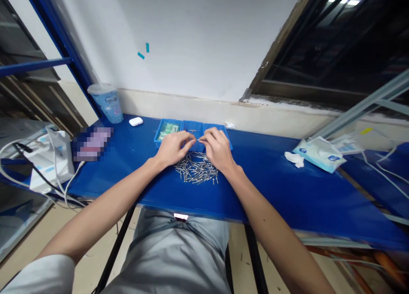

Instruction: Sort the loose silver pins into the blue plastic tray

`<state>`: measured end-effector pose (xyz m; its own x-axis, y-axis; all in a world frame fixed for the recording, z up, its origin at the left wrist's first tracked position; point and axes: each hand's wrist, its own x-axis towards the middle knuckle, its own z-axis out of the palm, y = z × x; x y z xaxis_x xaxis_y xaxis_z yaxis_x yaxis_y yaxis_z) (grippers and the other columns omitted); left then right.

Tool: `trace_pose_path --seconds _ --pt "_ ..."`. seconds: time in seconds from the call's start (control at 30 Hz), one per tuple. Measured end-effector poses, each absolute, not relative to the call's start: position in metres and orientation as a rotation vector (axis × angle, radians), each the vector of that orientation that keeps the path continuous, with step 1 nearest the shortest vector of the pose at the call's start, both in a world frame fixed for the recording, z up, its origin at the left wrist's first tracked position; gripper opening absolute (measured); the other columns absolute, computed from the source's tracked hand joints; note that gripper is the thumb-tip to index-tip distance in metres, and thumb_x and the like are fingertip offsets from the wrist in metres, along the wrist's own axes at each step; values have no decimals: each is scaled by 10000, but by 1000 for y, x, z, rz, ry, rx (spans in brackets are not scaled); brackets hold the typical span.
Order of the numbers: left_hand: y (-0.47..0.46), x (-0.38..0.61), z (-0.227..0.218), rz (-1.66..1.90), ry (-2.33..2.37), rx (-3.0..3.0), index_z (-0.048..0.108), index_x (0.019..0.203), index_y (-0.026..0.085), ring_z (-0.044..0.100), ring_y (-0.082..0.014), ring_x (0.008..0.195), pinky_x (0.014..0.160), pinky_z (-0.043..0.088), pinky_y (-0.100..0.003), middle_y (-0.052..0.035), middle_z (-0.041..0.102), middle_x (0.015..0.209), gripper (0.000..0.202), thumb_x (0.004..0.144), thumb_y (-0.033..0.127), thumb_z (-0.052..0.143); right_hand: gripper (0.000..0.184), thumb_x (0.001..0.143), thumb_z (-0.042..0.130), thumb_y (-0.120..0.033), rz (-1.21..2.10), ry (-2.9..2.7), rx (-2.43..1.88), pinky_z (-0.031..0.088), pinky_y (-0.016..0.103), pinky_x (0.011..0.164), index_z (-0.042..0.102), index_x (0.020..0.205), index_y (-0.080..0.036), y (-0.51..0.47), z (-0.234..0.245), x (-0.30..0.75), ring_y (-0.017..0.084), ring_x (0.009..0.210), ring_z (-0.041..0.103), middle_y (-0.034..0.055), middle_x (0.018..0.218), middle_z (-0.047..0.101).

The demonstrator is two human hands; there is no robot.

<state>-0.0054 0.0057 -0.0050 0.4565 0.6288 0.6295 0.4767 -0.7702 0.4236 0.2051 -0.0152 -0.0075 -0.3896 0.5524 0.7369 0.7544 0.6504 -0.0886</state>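
Observation:
My left hand [175,148] and my right hand [217,148] meet fingertip to fingertip over the front of a row of blue bins. Both pinch a small, thin metal fastener [197,140] held between them; its exact kind is too small to make out. Just below my hands, a loose pile of slim silvery metal fasteners [198,170], like screws or rivets, lies on the blue table. The left bin [155,139] contains small green and clear packets [168,129]. In the middle bin [191,125] a few metal pieces show. My right hand hides much of the right bin [227,137].
The blue tabletop [262,170] runs along a wall. To the left are a patterned cup [107,103], a white earbud case [136,122], a blurred-out pinkish object [94,144] and a white power strip with cables [53,162]. A tissue pack [319,153] and crumpled tissue [294,159] lie right.

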Motion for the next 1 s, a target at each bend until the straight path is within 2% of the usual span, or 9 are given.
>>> trace_pose_path --seconds 0.23,0.37,0.43,0.57,0.73,1.0 --pt "4 -7 1 1229 993 2420 763 1019 173 550 -128 620 641 409 -277 -21 734 805 263 1025 327 549 211 1064 498 -276 -519 -1956 -1075 408 431 909 651 930 -222 -12 1 219 250 968 606 84 1016 666" --pt "5 -10 2 1148 999 2408 779 1016 169 475 -117 513 592 376 -266 25 601 582 286 1017 346 555 235 1067 439 -312 -537 -1714 -1185 384 458 934 641 983 -224 -10 3 232 277 1013 585 99 1031 633" --pt "5 -10 2 1011 941 2459 789 1030 166 458 -115 484 584 366 -267 34 561 534 307 1023 351 544 258 1069 418 -350 -541 -1627 -1226 388 470 943 631 1018 -214 -9 3 238 286 1027 579 115 1047 619" --pt "2 -5 -1 696 816 2570 806 1027 159 505 -120 483 595 372 -269 9 618 551 332 1028 350 534 336 1072 398 -444 -521 -1604 -1408 391 506 983 640 1059 -211 -5 3 246 309 1094 552 145 1139 599" --pt "0 -1 -2 487 748 2623 821 1031 153 614 -154 558 629 421 -275 -40 711 643 313 998 343 574 457 1076 344 -553 -443 -1597 -1594 365 581 1033 662 1194 -246 -1 2 246 345 1187 496 154 1284 556" --pt "1 2 -9 333 840 2714 816 1038 208 661 -190 651 676 425 -304 -59 759 769 245 947 278 600 395 1083 365 -465 -407 -1759 -1417 406 503 963 684 1045 -236 -8 1 236 312 1111 539 124 1137 630"
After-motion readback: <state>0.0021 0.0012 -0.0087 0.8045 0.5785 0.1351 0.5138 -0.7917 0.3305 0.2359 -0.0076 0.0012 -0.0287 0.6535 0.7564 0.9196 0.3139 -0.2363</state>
